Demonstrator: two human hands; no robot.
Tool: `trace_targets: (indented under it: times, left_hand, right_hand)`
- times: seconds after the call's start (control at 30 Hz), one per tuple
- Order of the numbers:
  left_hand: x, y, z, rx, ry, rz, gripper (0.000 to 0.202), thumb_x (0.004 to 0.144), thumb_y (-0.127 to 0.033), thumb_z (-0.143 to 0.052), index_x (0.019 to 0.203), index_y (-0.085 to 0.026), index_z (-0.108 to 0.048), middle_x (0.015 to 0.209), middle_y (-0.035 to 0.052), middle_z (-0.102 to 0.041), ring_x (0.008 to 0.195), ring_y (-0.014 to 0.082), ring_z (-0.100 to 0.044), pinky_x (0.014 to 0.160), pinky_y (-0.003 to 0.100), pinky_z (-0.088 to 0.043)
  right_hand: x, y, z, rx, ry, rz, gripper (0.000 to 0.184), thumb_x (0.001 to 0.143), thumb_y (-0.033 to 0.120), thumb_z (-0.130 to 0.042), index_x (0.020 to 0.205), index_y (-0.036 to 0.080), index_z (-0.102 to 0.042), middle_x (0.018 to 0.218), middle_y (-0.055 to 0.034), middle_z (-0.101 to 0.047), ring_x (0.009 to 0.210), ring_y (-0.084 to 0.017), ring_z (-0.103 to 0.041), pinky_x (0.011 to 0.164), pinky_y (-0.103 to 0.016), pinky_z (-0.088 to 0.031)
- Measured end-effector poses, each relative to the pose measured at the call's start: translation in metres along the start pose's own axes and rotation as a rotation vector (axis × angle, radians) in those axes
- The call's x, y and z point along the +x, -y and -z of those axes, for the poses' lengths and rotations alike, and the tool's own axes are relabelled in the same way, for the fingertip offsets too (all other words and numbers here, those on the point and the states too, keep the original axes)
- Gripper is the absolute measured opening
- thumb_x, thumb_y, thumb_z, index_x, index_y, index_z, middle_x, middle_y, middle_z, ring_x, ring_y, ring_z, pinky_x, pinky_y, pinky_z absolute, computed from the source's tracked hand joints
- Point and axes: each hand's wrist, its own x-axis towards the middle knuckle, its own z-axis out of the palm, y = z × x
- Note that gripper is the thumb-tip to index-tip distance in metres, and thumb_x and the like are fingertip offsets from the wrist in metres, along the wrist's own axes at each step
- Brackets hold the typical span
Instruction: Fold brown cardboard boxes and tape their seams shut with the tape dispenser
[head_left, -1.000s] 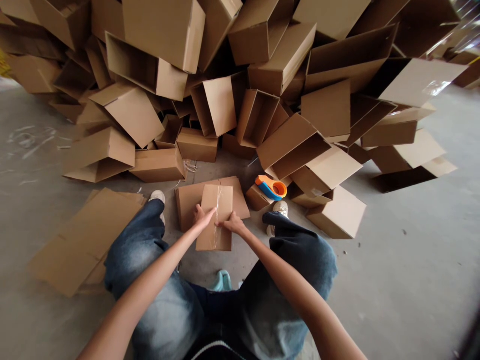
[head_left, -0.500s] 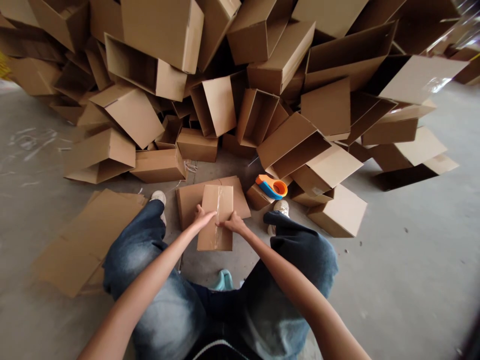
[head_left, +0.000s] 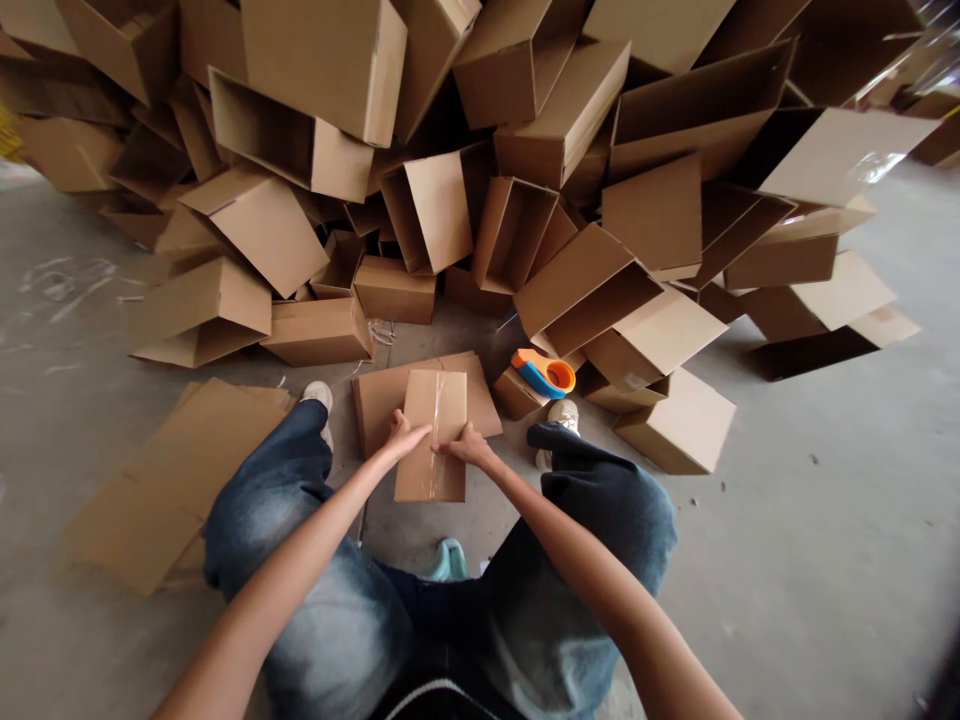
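Basically no change from the earlier frames: the small box sits between the two hands in the same spot, same grip, thumbs still over its face, and the tape dispenser hasn't moved. Only a very slight drift of the view.

Box is plain brown cardboard, smooth and matte, a rectangle longer toward the wearer, with a glossy, wrinkled strip of clear tape down its face. Left hand on the left edge, right hand on the right edge; fingers curled at the sides, pinching the box under flattened thumbs that point in toward the tape. Undersides of the fingers hidden.

Box is between the feet, overlapping a flat cardboard stack just beyond; can't tell if it rests on it. Dispenser is hard-looking orange and blue, ring-shaped at one end, lying on a little carton right of the stack.

More flattened sheets by the left leg. Big jumbled heap of open, sharp-edged cartons ahead. Floor grey, dull, concrete-like. Jeans faded blue denim.
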Motion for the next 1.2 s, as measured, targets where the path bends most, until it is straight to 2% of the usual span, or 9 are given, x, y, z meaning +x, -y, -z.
trace_targets:
  times: [0.27,0.4,0.53,0.7,0.9,0.97,1.1,1.2]
  left_hand:
    - [0.001,0.004,0.002,-0.018,0.035,-0.020,0.061,0.066,-0.038,-0.063,0.113,-0.016,-0.031,0.127,0.0193,-0.043,0.122,0.0309,-0.041,0.096,0.036,-0.035]
    - [0.006,0.008,0.004,-0.016,0.071,-0.030,0.060,0.068,-0.038,-0.061,0.115,-0.013,-0.031,0.129,0.0219,-0.041,0.127,0.0314,-0.036,0.097,0.035,-0.034]
    - [0.007,0.006,0.004,-0.016,0.057,0.006,0.052,0.072,-0.040,-0.056,0.112,-0.015,-0.033,0.126,0.0200,-0.045,0.120,0.0306,-0.044,0.093,0.036,-0.037]
    - [0.004,0.004,0.002,-0.003,0.037,-0.017,0.074,0.066,-0.056,-0.063,0.118,-0.014,-0.031,0.132,0.0228,-0.041,0.123,0.0327,-0.043,0.095,0.037,-0.037]
    - [0.013,0.009,0.000,-0.001,0.055,-0.010,0.085,0.062,-0.052,-0.069,0.126,-0.013,-0.028,0.135,0.0226,-0.042,0.126,0.0323,-0.040,0.097,0.037,-0.036]
    - [0.017,0.012,0.002,-0.016,0.079,-0.012,0.090,0.062,-0.049,-0.070,0.130,-0.012,-0.025,0.138,0.0233,-0.038,0.129,0.0317,-0.036,0.100,0.037,-0.033]
    - [0.019,0.016,0.009,-0.052,0.191,-0.011,0.103,0.064,-0.047,-0.067,0.139,-0.007,-0.009,0.149,0.0235,-0.019,0.139,0.0274,-0.017,0.107,0.034,-0.025]
    - [0.017,0.016,0.015,-0.063,0.273,-0.018,0.105,0.067,-0.043,-0.063,0.141,-0.004,0.000,0.151,0.0233,-0.005,0.140,0.0242,-0.012,0.109,0.030,-0.022]
  right_hand:
    - [-0.002,0.002,0.002,0.001,0.002,0.000,0.086,0.054,0.055,-0.075,0.120,0.010,-0.043,0.124,-0.0219,-0.054,0.115,-0.034,-0.053,0.091,-0.038,-0.045]
    - [-0.004,0.004,0.004,0.008,0.007,-0.008,0.087,0.053,0.053,-0.076,0.120,0.011,-0.043,0.125,-0.0213,-0.054,0.115,-0.032,-0.053,0.092,-0.037,-0.045]
    - [-0.002,0.003,0.002,0.011,0.004,-0.012,0.087,0.052,0.054,-0.076,0.121,0.012,-0.043,0.126,-0.0203,-0.054,0.116,-0.032,-0.052,0.092,-0.036,-0.044]
    - [0.000,0.002,0.003,0.020,-0.003,-0.006,0.089,0.051,0.052,-0.077,0.121,0.009,-0.044,0.126,-0.0226,-0.053,0.115,-0.033,-0.053,0.091,-0.037,-0.045]
    - [-0.001,0.002,0.004,0.042,-0.009,-0.002,0.088,0.051,0.050,-0.078,0.122,0.009,-0.044,0.124,-0.0213,-0.055,0.115,-0.033,-0.053,0.091,-0.037,-0.045]
    - [0.000,0.002,0.003,0.042,-0.010,-0.007,0.088,0.050,0.050,-0.078,0.122,0.010,-0.044,0.124,-0.0211,-0.055,0.115,-0.033,-0.053,0.092,-0.037,-0.044]
    - [0.001,0.001,0.002,0.025,-0.003,0.003,0.090,0.050,0.052,-0.077,0.122,0.009,-0.043,0.126,-0.0223,-0.053,0.115,-0.034,-0.052,0.092,-0.038,-0.044]
    - [0.002,0.001,0.002,0.006,0.007,0.006,0.091,0.052,0.054,-0.076,0.123,0.008,-0.042,0.126,-0.0230,-0.053,0.116,-0.034,-0.052,0.092,-0.038,-0.044]
